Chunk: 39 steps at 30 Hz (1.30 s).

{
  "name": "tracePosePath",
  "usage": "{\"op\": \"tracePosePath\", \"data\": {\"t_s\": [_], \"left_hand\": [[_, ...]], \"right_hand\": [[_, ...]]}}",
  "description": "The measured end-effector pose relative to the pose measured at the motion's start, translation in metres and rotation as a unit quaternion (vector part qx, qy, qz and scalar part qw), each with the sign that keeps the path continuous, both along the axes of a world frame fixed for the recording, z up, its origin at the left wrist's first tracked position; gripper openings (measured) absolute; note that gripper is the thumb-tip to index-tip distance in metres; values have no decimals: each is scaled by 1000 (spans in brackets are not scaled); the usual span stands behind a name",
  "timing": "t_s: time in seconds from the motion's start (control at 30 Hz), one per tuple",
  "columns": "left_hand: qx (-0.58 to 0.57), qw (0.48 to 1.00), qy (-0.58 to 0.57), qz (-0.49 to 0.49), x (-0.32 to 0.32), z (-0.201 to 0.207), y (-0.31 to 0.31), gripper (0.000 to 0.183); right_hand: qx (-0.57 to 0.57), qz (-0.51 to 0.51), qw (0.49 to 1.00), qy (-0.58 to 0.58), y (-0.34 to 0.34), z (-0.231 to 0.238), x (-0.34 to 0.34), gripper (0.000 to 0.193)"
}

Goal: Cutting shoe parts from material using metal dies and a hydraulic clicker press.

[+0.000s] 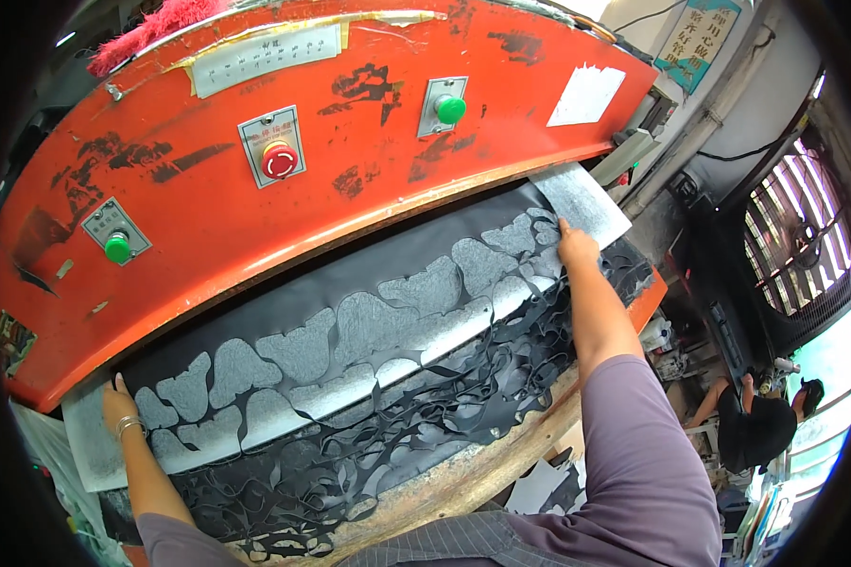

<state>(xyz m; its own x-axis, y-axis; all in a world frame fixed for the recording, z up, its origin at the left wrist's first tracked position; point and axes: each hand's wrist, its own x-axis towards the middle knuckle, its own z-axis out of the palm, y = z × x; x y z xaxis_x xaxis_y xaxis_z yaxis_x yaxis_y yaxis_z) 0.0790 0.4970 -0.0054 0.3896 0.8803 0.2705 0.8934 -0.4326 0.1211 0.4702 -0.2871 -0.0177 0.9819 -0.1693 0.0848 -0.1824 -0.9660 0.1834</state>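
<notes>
A wide black sheet [350,248] lies across a pale cutting board [95,449] under the front of an orange press. Rows of shaped openings run along its near side, showing the pale board through them. My left hand [120,406], with bracelets at the wrist, is closed at the sheet's left edge; its fingers are partly hidden. At the far right end, my right hand [577,248] is closed on the sheet's right edge, beside a bare part of the board. Thin strips of the sheet hang over the board's near edge.
The orange press [369,142] carries two green buttons and a red stop button [280,160]. A tangled heap of black scrap strips [350,463] lies on the near ledge. Another person [756,425] sits at the far right, near a window. A plastic bag [57,463] hangs at the left.
</notes>
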Motion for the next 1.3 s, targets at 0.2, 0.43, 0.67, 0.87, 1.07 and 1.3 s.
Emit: {"op": "tracePosePath", "data": {"t_s": [0.2, 0.43, 0.67, 0.87, 1.07, 1.3], "left_hand": [[-26, 1000, 3, 17, -14, 8, -6, 58], [22, 999, 32, -14, -67, -17, 7, 65], [-7, 999, 40, 31, -104, -13, -19, 68], [56, 995, 71, 31, -99, -9, -50, 59], [105, 970, 21, -220, -55, 11, -216, 67], [-152, 949, 117, -252, -125, -6, -334, 73]], "right_hand": [[-44, -9, 999, 24, -50, 2, -9, 49], [-82, -6, 996, 31, -93, -7, -37, 54], [-63, 11, 998, 25, -116, -23, -49, 67], [30, -17, 999, 11, -139, -27, -67, 65], [202, 270, 928, -160, -129, 5, -184, 51], [306, 295, 905, -13, -171, 7, -239, 35]]}}
